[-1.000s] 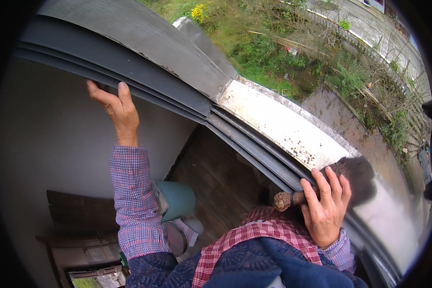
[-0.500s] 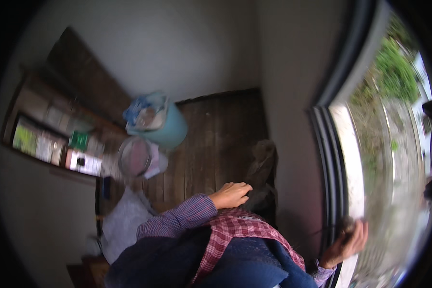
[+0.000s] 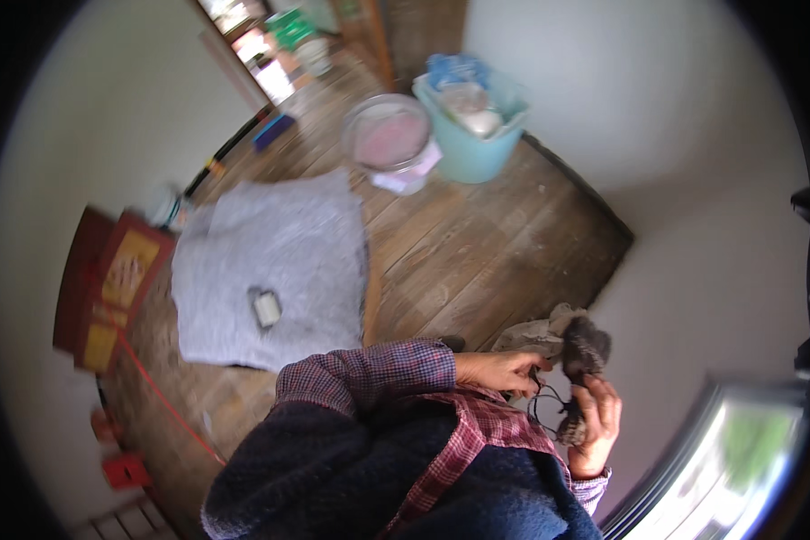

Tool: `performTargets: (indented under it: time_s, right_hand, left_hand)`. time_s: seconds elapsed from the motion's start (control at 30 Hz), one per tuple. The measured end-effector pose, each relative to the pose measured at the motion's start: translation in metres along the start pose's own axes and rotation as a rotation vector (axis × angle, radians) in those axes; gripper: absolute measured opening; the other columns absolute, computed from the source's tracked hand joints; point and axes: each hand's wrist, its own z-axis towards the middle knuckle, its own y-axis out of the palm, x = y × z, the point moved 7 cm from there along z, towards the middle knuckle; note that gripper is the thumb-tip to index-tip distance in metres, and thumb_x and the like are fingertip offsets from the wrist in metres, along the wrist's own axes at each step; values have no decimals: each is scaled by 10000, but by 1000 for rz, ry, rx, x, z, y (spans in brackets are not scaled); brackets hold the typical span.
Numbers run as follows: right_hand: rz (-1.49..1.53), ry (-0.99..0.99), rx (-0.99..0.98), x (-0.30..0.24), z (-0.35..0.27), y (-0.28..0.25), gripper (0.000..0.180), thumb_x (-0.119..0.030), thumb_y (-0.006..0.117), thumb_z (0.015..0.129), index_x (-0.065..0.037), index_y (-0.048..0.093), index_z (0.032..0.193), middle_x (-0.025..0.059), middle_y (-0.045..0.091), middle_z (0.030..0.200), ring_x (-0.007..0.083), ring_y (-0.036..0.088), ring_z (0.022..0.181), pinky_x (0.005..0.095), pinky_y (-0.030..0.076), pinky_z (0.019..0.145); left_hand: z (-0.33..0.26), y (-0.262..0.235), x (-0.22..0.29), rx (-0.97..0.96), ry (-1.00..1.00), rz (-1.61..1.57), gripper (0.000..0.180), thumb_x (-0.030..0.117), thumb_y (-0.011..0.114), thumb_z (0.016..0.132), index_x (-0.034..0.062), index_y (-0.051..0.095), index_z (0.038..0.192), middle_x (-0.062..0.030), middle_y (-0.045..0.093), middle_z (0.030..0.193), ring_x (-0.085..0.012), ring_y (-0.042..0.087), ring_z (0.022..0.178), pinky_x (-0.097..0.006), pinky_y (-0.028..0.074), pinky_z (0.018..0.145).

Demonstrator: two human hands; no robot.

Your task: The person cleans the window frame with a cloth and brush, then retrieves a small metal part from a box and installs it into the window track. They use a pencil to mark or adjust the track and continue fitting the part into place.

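Note:
A fuzzy dark-brown bundle (image 3: 587, 346) is gripped by my right hand (image 3: 596, 421), whose fingers wrap round its lower part. Its exact kind cannot be made out. A thin dark cord (image 3: 540, 410) loops between the bundle and my left hand (image 3: 506, 371). The fingers of my left hand are drawn together on that cord, just left of the bundle. Both hands are close together in front of my red checked apron (image 3: 463, 432). Beyond them a crumpled beige plastic bag (image 3: 533, 335) lies by the wall.
A low surface to the left bears a grey blanket (image 3: 270, 225) with a small white object (image 3: 266, 309) on it. Farther off stand a light-blue bin (image 3: 477, 155) and a round tub (image 3: 389, 133). An orange-red cord (image 3: 164, 385) crosses the wooden floor; a window (image 3: 738, 450) is at lower right.
My view has swung left, away from the window. My right hand has come in from the windowsill with the brown bundle, and my left hand has closed on the cord.

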Motion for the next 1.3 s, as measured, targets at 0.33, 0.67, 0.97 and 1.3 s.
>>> performTargets:
  time_s: [0.33,0.67,0.97,1.3]
  right_hand:
    - [245,-662,-478,-107,-40,80,420,-33,598,817,-111,680,1222,64,616,1267,275,628,1148,370,544,935]
    - [514,-1027,-630,-182,-133,117,459,-265,594,891,-99,605,1319,114,596,1317,255,609,1122,343,496,984]
    - [523,-841,-705,-183,-165,160,298,-187,620,850,-71,636,1125,90,650,995,271,660,906,372,530,823]
    - [349,-689,-771,-269,-134,208,348,-123,622,848,-64,633,1191,138,673,1089,354,653,937,430,523,824]
  left_hand:
    - [-134,62,-59,511,319,-940,354,289,531,1060,56,526,1327,-39,581,1296,-117,589,1114,-281,505,959]
    - [-353,110,-116,1356,249,-495,424,202,390,1038,-72,533,1329,-175,640,1261,-260,637,1107,-395,486,1000]
    - [-526,116,-162,1675,430,-694,475,250,653,900,-2,561,1293,-125,647,1210,-280,633,1094,-450,491,990]
    - [-607,-70,-172,1716,470,-597,392,49,592,882,5,549,1269,-91,649,1018,-209,653,869,-365,577,718]
